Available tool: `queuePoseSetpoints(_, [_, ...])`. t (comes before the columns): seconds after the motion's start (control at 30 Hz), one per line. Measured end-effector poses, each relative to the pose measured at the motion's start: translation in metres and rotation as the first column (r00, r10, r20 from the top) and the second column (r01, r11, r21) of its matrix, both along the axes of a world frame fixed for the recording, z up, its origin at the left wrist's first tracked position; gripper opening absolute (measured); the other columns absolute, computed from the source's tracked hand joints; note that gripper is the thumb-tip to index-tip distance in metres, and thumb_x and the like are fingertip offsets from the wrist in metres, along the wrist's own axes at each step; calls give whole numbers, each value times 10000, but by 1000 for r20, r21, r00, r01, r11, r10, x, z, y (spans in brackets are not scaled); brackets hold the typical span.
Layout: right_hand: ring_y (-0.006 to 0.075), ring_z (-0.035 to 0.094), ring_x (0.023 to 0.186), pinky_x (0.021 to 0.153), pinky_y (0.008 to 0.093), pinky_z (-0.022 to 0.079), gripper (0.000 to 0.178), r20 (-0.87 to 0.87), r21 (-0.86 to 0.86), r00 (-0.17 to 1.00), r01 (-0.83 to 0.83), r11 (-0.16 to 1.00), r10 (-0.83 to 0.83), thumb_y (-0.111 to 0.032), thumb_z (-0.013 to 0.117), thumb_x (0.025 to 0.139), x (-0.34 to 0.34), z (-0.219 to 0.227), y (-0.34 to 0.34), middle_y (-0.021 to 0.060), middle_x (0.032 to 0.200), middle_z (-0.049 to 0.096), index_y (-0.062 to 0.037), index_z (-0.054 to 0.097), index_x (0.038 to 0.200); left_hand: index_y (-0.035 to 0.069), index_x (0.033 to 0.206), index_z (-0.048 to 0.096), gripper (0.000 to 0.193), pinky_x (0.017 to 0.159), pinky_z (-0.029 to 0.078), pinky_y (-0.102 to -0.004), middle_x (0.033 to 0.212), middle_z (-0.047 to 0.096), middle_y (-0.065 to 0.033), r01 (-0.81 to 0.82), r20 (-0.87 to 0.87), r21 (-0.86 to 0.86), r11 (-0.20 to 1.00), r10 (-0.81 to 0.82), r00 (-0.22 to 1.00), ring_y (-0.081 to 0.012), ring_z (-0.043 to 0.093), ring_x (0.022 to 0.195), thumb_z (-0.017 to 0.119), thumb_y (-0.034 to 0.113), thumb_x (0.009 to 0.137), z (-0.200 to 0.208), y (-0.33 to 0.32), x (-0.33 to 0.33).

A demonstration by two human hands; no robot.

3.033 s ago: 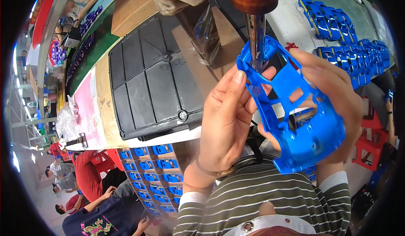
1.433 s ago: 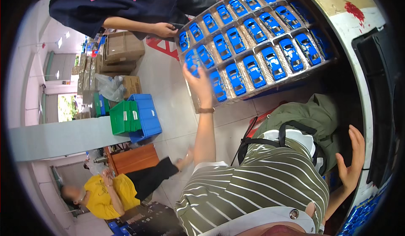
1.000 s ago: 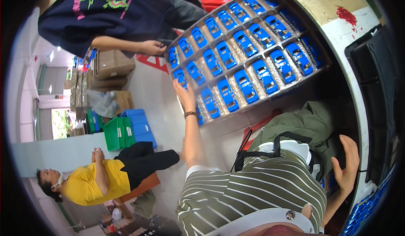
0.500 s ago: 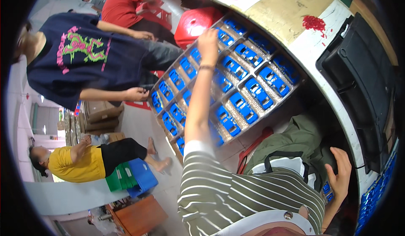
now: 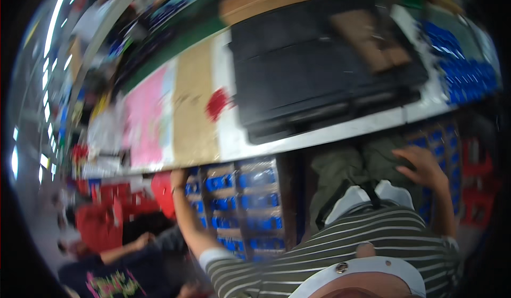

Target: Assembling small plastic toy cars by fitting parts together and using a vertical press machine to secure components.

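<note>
My left hand [image 5: 179, 179] is blurred at the far left corner of a divided tray [image 5: 238, 191] beside me, close under the table edge. Its fingers are too smeared to make out. Blue plastic parts [image 5: 260, 200], shaped like toy car bodies, lie in rows in the tray's compartments. My right hand [image 5: 420, 166] is held over my right thigh, fingers apart, with nothing in it.
A white worktable [image 5: 319, 136] runs across in front of me. On it stand a large black case [image 5: 314, 69], a small pile of red bits [image 5: 217, 104] and blue pieces [image 5: 466, 79]. A person in a dark shirt [image 5: 122, 271] and red stools [image 5: 122, 199] are at the left.
My view has turned right, from the tray toward the worktable. My left hand has gone from over the tray's parts to its far corner. My right hand stays open near my lap.
</note>
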State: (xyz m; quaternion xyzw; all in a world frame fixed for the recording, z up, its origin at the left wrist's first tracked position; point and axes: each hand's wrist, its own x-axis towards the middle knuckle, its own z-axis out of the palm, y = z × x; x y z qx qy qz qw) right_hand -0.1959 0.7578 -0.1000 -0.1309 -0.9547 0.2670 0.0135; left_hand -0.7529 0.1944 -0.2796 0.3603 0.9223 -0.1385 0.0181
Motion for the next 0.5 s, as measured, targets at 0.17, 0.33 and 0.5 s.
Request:
queuePoseSetpoints(0.17, [261, 622, 777, 674, 345, 483, 291, -191, -6, 980, 56, 998, -56, -98, 685, 732, 1, 13, 34, 126, 901, 650, -28, 635, 1010, -8, 1037, 508, 231, 851, 435, -410, 974, 545, -194, -17, -103, 59, 998, 23, 994, -348, 520, 958, 484, 66, 820, 25, 3, 47])
queuePoseSetpoints(0.33, [200, 611, 655, 607, 291, 478, 111, -484, 77, 818, 393, 916, -310, -28, 633, 787, 21, 17, 100, 114, 809, 648, 16, 640, 889, -47, 1232, 391, 525, 1076, 296, -424, 1290, 422, -232, 10, -202, 82, 997, 7, 979, -377, 387, 1230, 553, -1, 734, 69, 4, 103])
queuePoseSetpoints(0.5, [308, 602, 795, 685, 374, 471, 149, -422, 443, 865, 459, 770, -273, -62, 634, 768, -7, 10, 180, 131, 851, 616, -9, 626, 907, -21, 1230, 393, 674, 993, 363, -429, 1257, 429, -216, -48, -209, 260, 964, 105, 972, -385, 444, 1152, 683, 25, 623, 111, 21, 178])
